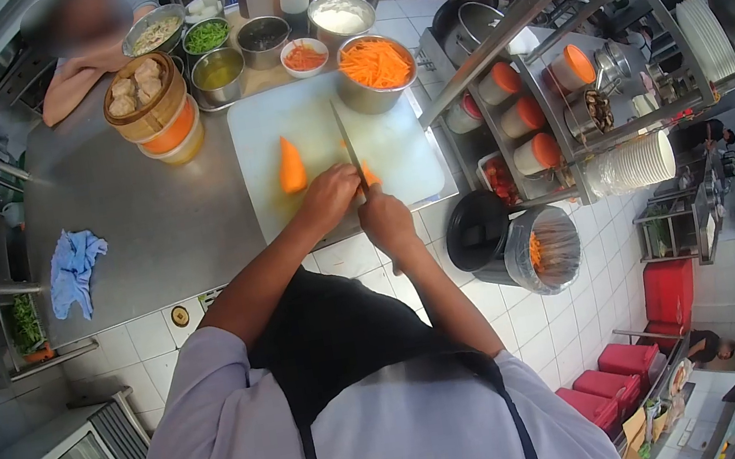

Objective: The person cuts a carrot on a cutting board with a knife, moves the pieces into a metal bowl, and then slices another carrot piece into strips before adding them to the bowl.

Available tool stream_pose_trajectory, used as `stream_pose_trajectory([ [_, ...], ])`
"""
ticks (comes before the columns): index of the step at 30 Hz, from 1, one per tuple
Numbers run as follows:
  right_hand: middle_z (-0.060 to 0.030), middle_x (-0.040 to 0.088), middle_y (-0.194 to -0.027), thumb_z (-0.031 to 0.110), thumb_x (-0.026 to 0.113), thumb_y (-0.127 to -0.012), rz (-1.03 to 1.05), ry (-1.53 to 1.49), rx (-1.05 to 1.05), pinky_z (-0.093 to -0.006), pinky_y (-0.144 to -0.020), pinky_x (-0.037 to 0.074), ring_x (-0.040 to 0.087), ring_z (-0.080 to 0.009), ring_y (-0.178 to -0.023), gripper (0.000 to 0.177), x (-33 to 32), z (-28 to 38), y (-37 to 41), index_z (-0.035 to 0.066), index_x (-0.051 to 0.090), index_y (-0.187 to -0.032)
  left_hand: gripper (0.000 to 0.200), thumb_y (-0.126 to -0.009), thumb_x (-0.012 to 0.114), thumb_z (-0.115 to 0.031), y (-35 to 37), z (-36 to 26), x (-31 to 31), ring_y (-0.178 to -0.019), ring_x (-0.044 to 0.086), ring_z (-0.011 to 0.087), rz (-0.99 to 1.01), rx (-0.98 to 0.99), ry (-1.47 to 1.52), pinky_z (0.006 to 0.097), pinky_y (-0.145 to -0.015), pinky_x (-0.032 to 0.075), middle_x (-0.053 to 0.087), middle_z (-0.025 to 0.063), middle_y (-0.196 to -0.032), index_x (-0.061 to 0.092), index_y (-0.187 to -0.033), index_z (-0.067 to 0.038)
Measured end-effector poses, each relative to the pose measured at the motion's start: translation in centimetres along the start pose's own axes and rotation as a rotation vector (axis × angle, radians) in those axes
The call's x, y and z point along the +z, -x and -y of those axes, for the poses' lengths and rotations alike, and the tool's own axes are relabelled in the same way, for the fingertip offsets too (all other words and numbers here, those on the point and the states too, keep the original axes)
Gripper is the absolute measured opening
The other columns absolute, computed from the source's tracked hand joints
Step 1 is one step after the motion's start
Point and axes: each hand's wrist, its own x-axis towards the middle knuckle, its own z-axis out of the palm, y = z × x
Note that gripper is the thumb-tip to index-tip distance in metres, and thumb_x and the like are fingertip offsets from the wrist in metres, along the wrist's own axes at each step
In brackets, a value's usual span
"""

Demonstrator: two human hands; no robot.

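Lying crumpled at the left of the bench, a blue cloth is well apart from the cutting board. Farther right, a bamboo steamer carries dumplings. On the left half of the board lies a peeled carrot, its narrow end pointing far; it looks stiff and fairly light, probably slick with moisture and apt to roll, so the thick near end should give the surest hold. Just right of it, the left hand has its fingers bunched beside the knife; whether they pinch anything is hidden. The blade points far, rigid and likely sharp, best held by its handle, where the right hand is closed. A small carrot piece shows just right of the blade. At the board's far right, a metal bowl is heaped with carrot strips.
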Motion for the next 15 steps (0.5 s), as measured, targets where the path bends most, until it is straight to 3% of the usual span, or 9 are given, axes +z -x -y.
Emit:
stream_pose_trajectory([
  [3,-0.0305,0.072,-0.088,0.016,0.053,-0.096,-0.026,-0.051,0.002,-0.0578,-0.076,0.056,0.071,-0.0482,-0.083,0.027,1.1,-0.5,-1.2,-0.005,0.055,-0.114,0.005,-0.084,0.062,-0.004,0.1,-0.2,0.1,-0.096,0.065,0.0323,-0.016,-0.027,-0.053,0.0446,-0.081,0.054,0.064,0.0131,-0.091,0.066,-0.082,-0.002],
  [11,-0.0293,0.072,-0.091,0.016,0.051,-0.095,0.084,-0.018,0.064,-0.0588,-0.081,0.055,0.071,-0.0487,-0.088,0.031,-0.6,-0.4,0.0,-0.006,0.055,-0.117,0.002,-0.083,0.064,-0.002,0.1,0.1,0.6,-0.093,0.064,0.0344,-0.056,-0.018,0.014,0.0460,-0.078,0.053,0.063,0.0139,-0.090,0.066,-0.084,-0.002],
  [15,-0.0242,0.073,-0.083,0.018,0.052,-0.098,0.005,0.018,-0.034,-0.0534,-0.071,0.059,0.074,-0.0421,-0.079,0.025,0.9,-0.6,0.2,-0.003,0.061,-0.110,0.010,-0.081,0.067,0.000,0.2,0.2,0.2,-0.094,0.063,0.0374,-0.056,0.000,0.013,0.0485,-0.080,0.052,0.064,0.0153,-0.092,0.069,-0.092,0.000],
])
